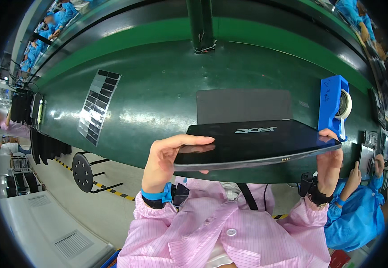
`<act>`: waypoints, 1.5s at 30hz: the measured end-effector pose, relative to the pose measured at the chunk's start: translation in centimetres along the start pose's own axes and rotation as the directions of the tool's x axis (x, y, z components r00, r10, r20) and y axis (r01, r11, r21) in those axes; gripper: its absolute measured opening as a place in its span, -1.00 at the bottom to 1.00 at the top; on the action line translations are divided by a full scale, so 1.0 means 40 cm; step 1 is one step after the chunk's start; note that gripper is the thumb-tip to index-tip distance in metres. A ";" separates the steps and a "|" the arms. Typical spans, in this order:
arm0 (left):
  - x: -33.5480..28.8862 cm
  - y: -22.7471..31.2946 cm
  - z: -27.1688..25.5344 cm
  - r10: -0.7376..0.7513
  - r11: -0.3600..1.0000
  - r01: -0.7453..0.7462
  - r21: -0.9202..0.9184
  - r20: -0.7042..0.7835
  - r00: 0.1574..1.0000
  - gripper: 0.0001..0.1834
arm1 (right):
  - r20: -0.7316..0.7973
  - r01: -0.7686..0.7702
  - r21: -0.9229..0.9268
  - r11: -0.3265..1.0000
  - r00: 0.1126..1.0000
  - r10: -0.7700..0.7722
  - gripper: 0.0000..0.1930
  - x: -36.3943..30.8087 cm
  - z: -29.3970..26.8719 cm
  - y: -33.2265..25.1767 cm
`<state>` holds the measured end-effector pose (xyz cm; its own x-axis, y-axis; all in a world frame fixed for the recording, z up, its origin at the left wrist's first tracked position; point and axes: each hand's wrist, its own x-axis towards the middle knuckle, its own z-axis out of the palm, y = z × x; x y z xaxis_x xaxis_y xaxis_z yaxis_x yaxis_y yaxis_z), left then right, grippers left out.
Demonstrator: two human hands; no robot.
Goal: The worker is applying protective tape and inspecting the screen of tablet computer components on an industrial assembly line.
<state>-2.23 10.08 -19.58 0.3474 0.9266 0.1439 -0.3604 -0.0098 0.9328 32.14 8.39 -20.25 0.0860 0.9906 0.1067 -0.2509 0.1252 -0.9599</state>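
Tablet [256, 142] held by both ends, centre of the frame.
Left hand [160, 156] and right hand [330, 157] clamp it, thumbs on top, other fingers mostly hidden, probably to balance its width.

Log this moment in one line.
left hand: holding black tablet, left end | right hand: holding tablet, right end | green table: blue tape dispenser at right

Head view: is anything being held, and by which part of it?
A flat black device, held by its opposite ends: the left hand grips the left end, the right hand the right.
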 end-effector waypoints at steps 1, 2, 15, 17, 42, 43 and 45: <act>0.014 0.019 0.025 -0.151 0.983 0.158 0.097 -0.077 0.986 -0.06 | -0.044 -0.017 -0.154 0.988 0.999 0.010 -0.62 0.002 -0.010 0.008; 0.022 0.029 0.038 -0.288 0.931 0.316 0.180 -0.167 0.943 0.14 | -0.089 -0.039 -0.304 0.952 0.996 0.013 -0.64 0.006 -0.011 0.010; 0.048 0.024 0.003 0.504 0.725 -0.216 0.654 -0.291 0.813 -0.80 | -0.093 0.246 -0.427 0.870 0.945 -0.313 -0.85 0.114 0.029 0.043; 0.068 0.023 0.026 0.494 0.762 -0.210 0.613 -0.339 0.800 -0.83 | -0.090 0.229 -0.360 0.904 0.956 -0.278 -0.84 0.123 0.054 0.036; 0.082 -0.096 0.019 0.440 0.843 -0.247 0.478 -0.348 0.828 -0.92 | -0.176 0.103 -0.299 0.949 0.971 -0.161 -0.80 0.133 0.073 0.030; 0.085 -0.098 0.022 0.467 0.831 -0.271 0.485 -0.347 0.813 -0.95 | -0.171 0.093 -0.288 0.953 0.974 -0.147 -0.80 0.133 0.069 0.030; 0.083 -0.085 0.030 0.502 0.825 -0.306 0.475 -0.367 0.783 -0.93 | -0.129 0.094 -0.296 0.951 0.982 -0.137 -0.76 0.137 0.077 0.034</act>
<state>1.19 12.75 -21.88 -0.2262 0.8587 0.4598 0.0079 -0.4704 0.8824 29.30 14.17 -20.16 0.2430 0.9486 0.2029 0.0549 0.1954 -0.9792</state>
